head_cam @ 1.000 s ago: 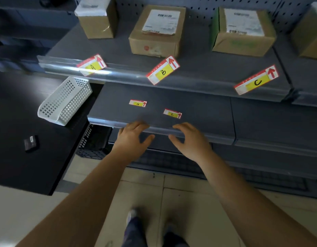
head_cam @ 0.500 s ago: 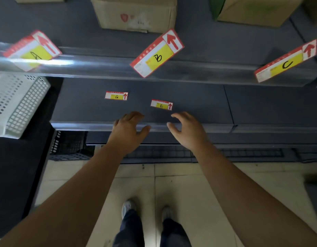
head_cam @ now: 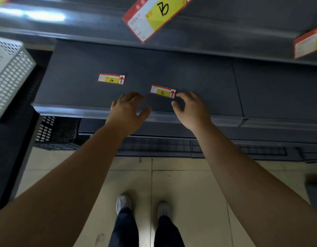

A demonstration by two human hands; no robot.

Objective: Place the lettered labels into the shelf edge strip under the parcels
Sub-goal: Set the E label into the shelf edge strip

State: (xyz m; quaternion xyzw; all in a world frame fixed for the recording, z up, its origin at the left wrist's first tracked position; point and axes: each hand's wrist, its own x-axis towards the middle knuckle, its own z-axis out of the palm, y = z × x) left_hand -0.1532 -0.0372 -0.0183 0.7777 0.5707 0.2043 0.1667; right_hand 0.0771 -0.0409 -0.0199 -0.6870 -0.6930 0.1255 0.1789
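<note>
Flanking label E [head_cam: 162, 91], left hand [head_cam: 127, 111] and right hand [head_cam: 191, 109], fingers loosely curled, empty.

Both bare forearms reach forward, the left hand [head_cam: 128, 109] and right hand [head_cam: 190, 108] palm-down, fingers loosely curled, holding nothing.

"G" label [head_cam: 111, 79], "E" label [head_cam: 163, 91] on lower shelf [head_cam: 198, 82]; "B" label [head_cam: 155, 14] above.

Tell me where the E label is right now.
In the head view, the E label lies flat on the lower shelf, right of the G label, just beyond the right hand.
</note>
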